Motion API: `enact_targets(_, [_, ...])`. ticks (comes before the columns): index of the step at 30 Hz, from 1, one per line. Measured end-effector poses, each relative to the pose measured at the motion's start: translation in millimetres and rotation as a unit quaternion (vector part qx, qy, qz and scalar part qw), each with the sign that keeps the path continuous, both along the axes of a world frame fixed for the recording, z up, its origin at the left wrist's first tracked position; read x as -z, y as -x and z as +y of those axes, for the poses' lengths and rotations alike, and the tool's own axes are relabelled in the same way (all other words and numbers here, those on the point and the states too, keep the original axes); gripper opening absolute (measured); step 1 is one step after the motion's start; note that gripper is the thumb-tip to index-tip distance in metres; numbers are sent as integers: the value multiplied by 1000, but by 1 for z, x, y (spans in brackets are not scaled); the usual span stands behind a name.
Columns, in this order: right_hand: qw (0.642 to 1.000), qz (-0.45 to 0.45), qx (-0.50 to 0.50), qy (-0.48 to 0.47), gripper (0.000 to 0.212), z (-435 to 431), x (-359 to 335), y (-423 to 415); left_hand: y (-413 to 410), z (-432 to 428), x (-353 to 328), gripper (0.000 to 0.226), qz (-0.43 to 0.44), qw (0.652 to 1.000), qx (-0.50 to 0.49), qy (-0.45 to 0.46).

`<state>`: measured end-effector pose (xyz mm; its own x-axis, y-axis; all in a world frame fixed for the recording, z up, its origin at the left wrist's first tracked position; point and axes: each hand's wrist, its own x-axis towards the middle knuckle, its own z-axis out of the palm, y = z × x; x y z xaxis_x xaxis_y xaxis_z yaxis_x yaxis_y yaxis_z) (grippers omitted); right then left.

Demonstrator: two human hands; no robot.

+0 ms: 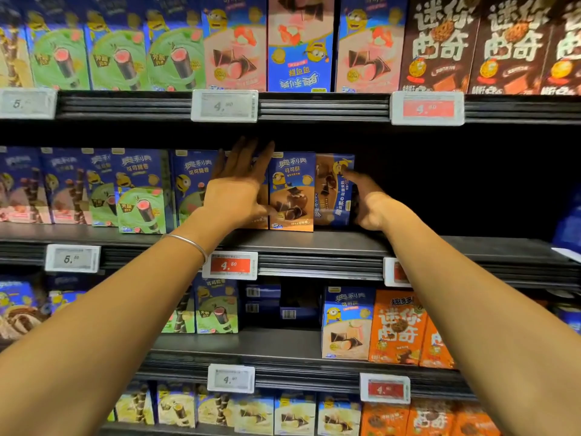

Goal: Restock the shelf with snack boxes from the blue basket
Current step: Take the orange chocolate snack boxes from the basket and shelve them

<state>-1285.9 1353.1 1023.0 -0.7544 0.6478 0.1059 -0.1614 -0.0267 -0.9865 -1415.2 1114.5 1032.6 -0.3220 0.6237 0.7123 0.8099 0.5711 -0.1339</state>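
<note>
Your left hand [239, 187] is flat and spread, fingers straight, pressing on the front of a hidden chocolate box [262, 220] that it mostly covers. A silver bangle [188, 242] sits on that wrist.

Your right hand [369, 202] has the end box [333, 190] by its right edge. The fingers curl round it and the index finger lies up across its face. That end box stands tall on the middle shelf [314, 243] with its long axis vertical, but its print runs sideways. Its face is angled a little off the line of the row.

Between your hands the middle chocolate box [292, 191] stands upright, face out, just beside both neighbours. Left of your left hand, green roll boxes [143, 199] crowd right up to the row, also face out. Right of your right hand the shelf runs back into darkness.

A red price tag [230, 265] hangs on the shelf edge under your left wrist. On the shelf above, pink boxes stand in a row, among them an upside-down box [300, 42]. On the shelf below, orange boxes [397, 325] stand beside a pale box [347, 322].
</note>
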Motion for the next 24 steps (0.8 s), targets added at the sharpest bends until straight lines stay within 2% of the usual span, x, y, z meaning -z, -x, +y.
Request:
enact_targets(3, [999, -16, 9, -27, 39, -6, -1, -2, 1, -1, 4, 135, -20, 1000, 2, 6])
enact_targets(8, [997, -56, 4, -54, 49, -15, -1, -4, -1, -1, 7, 139, -28, 999, 20, -2])
enact_targets(11, [998, -30, 19, -48, 45, -24, -4, -8, -9, -3, 6, 140, -36, 999, 34, -24])
enact_targets(13, [997, -20, 38, -57, 40, -28, -5, -9, -18, -8, 5, 138, -86, 993, 55, -59])
enact_targets(15, [997, -10, 39, -70, 39, -32, -4, -14, -27, -15, 5, 127, -170, 974, 84, -121])
enact_targets(18, [994, 25, 55, -91, 41, -51, 1, -34, -45, -31, 10, 97, -261, 932, 122, -219])
enact_targets(20, [991, 71, 73, -91, 49, -75, 2, -55, -61, -46, 20, 85, -293, 903, 157, -273])
enact_targets(24, [974, 204, 64, -78, 36, -129, 31, -110, -99, -89, 67, 58, -323, 834, 251, -370])
